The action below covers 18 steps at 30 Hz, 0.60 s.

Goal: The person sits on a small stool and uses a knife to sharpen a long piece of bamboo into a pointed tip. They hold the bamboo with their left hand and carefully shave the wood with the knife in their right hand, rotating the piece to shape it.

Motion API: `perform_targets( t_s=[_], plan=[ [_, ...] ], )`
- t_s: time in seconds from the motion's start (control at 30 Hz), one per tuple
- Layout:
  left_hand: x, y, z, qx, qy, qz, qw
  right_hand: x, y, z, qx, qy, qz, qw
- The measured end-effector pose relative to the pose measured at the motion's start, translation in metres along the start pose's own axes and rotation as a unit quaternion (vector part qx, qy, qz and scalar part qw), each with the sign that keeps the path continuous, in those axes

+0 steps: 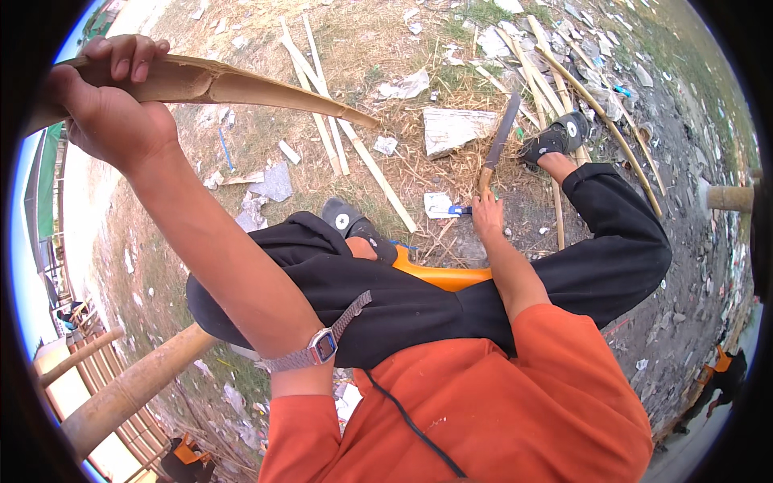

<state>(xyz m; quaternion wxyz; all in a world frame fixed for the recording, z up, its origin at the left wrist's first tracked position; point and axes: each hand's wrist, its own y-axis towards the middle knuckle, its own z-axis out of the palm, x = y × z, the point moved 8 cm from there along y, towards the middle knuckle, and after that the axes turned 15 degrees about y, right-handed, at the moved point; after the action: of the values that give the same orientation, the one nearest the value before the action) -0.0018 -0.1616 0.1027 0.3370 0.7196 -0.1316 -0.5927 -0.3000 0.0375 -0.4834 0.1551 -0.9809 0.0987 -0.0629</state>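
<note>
Raised at the upper left, my left hand point(125, 109) is closed round a split length of bamboo point(241, 83). The bamboo's hollow side and a node show, and its narrow end slants down to the right. Lower and to the right, my right hand point(489, 216) grips the wooden handle of a machete point(503, 133). Its dark blade points away from me, between a pale block point(457, 131) and my right sandal point(570, 133). The bamboo and the blade are apart. A small blue object point(459, 211) lies on white paper by my right hand.
Bamboo strips point(366, 165) lie crossed on the ground ahead, with several more strips and a pole point(600, 109) at the far right. An orange plastic seat point(447, 278) shows beneath my legs. A thick bamboo pole point(137, 386) stands at left; litter covers the dry ground.
</note>
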Motion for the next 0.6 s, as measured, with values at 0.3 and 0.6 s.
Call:
perform_targets(
  t_s=[0.3, 0.6],
  plan=[
    [0.000, -0.008, -0.011, 0.063, 0.004, 0.012, 0.998, 0.002, 0.001, -0.028, 0.171, 0.051, 0.050, 0.983],
    [-0.014, -0.039, -0.007, 0.102, -0.033, 0.007, 0.994, 0.011, 0.009, -0.245, 0.131, 0.188, 0.035, 0.973]
  ],
)
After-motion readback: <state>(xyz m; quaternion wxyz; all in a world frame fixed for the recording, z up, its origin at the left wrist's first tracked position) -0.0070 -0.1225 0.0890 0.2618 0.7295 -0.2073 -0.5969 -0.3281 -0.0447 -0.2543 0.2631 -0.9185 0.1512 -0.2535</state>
